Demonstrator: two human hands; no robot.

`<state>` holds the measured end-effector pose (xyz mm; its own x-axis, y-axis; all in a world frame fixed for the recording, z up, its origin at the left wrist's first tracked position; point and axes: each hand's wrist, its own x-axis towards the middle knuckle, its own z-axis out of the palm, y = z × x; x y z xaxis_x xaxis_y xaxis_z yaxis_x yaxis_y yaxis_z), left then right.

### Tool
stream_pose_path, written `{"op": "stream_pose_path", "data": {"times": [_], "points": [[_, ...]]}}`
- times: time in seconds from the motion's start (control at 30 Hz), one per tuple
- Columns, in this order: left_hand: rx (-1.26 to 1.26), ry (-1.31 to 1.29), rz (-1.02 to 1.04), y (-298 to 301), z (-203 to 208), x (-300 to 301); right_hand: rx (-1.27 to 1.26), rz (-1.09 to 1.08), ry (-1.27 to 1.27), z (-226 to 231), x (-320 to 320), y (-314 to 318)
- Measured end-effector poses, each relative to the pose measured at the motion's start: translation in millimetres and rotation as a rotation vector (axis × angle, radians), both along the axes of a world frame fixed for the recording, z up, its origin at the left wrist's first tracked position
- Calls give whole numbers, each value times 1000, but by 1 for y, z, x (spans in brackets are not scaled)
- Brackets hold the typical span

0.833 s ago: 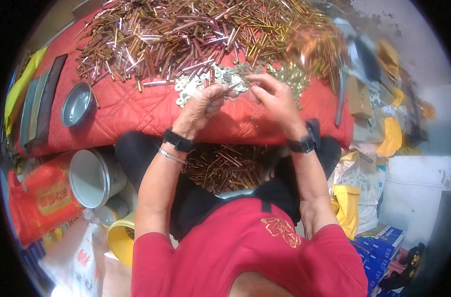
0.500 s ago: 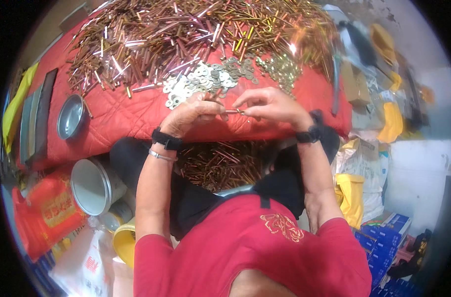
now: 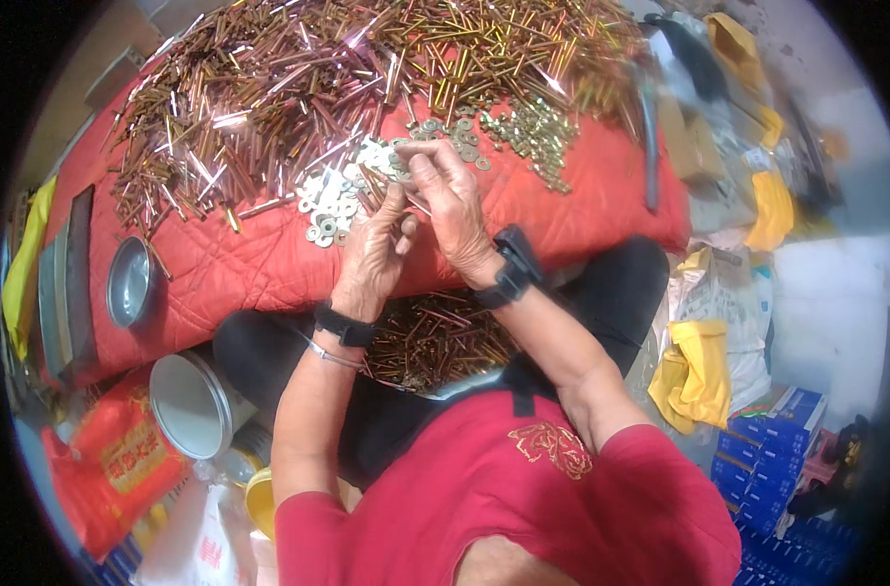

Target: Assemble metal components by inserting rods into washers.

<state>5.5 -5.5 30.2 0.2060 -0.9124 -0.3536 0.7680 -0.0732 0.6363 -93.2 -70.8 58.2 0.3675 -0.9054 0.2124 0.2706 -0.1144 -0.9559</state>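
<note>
Brass-coloured and thin, a short rod (image 3: 418, 203) sits pinched between my two hands, its long axis running roughly from upper left to lower right, though most of it is hidden by fingers and I cannot tell which end leads. My right hand (image 3: 452, 207) is curled narrow around it from above, fingertips bunched over the pile of washers (image 3: 339, 195). My left hand (image 3: 377, 249) comes up from below with the thumb pressed in toward the same spot, fingers closed and touching the right hand. Both wrists carry black bands. Just under the hands lies the red quilted cloth (image 3: 240, 264), and beyond the washers a great heap of brass rods (image 3: 298, 88) spreads across its far side, lying every which way. To the right of the washers is a small scatter of nuts (image 3: 533, 132). A round metal bowl (image 3: 130, 281) rests on the cloth's left edge. Between my forearms, in my lap, a tray of more rods (image 3: 445, 337) shows.
</note>
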Motion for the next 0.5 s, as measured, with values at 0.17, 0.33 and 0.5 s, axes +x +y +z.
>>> {"op": "stream_pose_path", "data": {"times": [0.17,0.33,0.5], "points": [[36,40,67,7,0,19,-750,-297,587,-5,-48,-60],[44,70,17,1,1,24,-968,-196,997,-34,-90,-109],[-2,1,-79,4,1,26,-921,-140,961,-28,-82,-107]]}}
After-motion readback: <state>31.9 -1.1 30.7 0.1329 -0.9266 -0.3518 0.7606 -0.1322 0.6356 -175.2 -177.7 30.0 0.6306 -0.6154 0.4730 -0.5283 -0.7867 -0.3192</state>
